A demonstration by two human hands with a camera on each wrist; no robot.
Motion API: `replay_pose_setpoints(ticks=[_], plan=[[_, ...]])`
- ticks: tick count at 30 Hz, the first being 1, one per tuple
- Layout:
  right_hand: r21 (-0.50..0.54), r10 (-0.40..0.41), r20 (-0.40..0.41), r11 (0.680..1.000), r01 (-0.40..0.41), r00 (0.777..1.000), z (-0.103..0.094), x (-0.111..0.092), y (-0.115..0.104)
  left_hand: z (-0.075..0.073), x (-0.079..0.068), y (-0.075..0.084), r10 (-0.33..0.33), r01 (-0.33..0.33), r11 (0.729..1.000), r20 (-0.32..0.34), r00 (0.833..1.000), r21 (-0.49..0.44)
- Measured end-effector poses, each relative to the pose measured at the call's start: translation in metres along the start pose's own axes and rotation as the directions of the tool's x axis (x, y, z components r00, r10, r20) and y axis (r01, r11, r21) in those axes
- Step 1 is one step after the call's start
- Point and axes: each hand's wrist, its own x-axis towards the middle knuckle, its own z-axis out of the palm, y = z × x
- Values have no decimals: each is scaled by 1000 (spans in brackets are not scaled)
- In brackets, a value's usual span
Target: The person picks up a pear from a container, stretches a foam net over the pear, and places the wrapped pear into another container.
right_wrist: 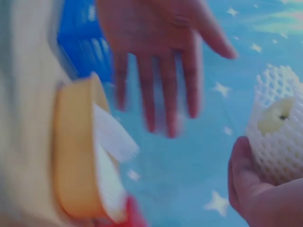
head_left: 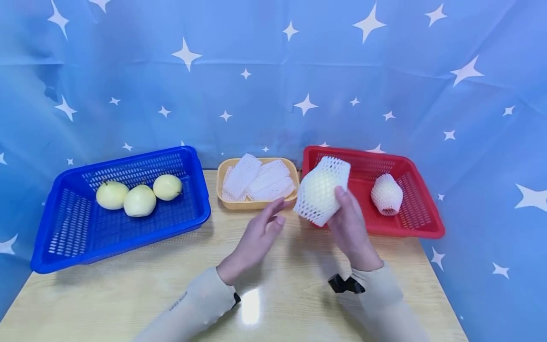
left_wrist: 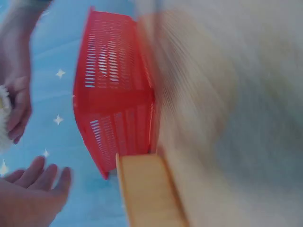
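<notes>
In the head view my right hand (head_left: 351, 228) grips a pale yellow pear (head_left: 321, 187) sleeved in a white foam net (head_left: 309, 211), held above the near left part of the red basket (head_left: 420, 228). The right wrist view shows the pear's stem end (right_wrist: 279, 116) through the open top of the net. My left hand (head_left: 256, 235) is apart from the fruit, its fingers extended and touching nothing, in front of the yellow tray (head_left: 239, 205). Inside the red basket lies another netted pear (head_left: 386, 194).
Several flattened white foam nets (head_left: 269, 180) lie in the yellow tray. At the left, a blue basket (head_left: 124, 244) holds three bare pears (head_left: 139, 201). All containers stand along the back of the wooden table (head_left: 141, 289), before a blue starry curtain (head_left: 256, 71).
</notes>
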Motion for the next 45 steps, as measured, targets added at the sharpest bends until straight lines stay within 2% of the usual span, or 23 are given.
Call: replay_pose_setpoints(ticks=[1,2,3,4,6,8,10,11,14,16,19,21,23,26,28,31,33,36,38,42,45], plan=[[-18,-7,-11,1000,7,1000,-4,1,-6,4,0,-1,15,-21,993,49,999,118],[-40,-12,-18,999,12,1000,-8,2,-13,7,0,-2,27,-51,971,105,994,232],[-60,-12,-26,998,10,1000,-13,4,-19,11,1,-3,44,-98,936,163,986,339],[-85,-7,-38,996,4,999,-18,6,-25,15,1,-4,52,-144,892,218,974,428],[-144,6,-60,990,-14,998,-28,11,-38,24,3,-8,75,-249,786,313,947,566],[-199,24,-88,979,-41,996,-38,18,-51,31,4,-11,73,-312,696,369,927,646],[-239,53,-127,968,-82,991,-48,25,-63,37,5,-15,62,-341,632,393,917,696],[-274,70,-151,955,-110,986,-53,29,-69,39,6,-17,61,-353,607,401,914,712],[-376,109,-213,908,-184,971,-67,43,-84,43,5,-20,48,-361,566,408,912,741],[-500,144,-242,829,-251,959,-76,53,-94,44,3,-22,49,-364,548,405,913,753],[-678,192,-254,663,-316,948,-89,68,-107,46,0,-23,54,-371,524,405,913,766],[-769,234,-255,539,-343,938,-97,78,-114,48,-1,-24,69,-384,501,406,911,776],[-821,259,-262,447,-356,930,-105,87,-118,49,-2,-24,82,-393,481,406,910,784],[-879,270,-260,332,-343,927,-114,99,-117,52,-2,-22,93,-389,465,393,915,795],[-904,267,-256,274,-328,929,-118,106,-113,54,-2,-20,90,-376,477,381,920,794],[-928,284,-239,214,-305,929,-125,115,-102,56,-1,-18,81,-360,502,371,925,786],[-934,314,-243,179,-309,918,-129,119,-93,57,0,-17,79,-352,518,366,927,780],[-934,374,-255,143,-327,892,-133,122,-80,58,3,-16,77,-347,524,363,929,778],[-927,410,-266,141,-348,873,-133,124,-73,57,6,-15,72,-342,528,360,930,777],[-917,442,-297,114,-382,846,-134,125,-62,57,9,-13,58,-342,538,371,927,771],[-870,477,-362,136,-474,801,-138,125,-56,58,10,-13,58,-349,537,379,923,768]])
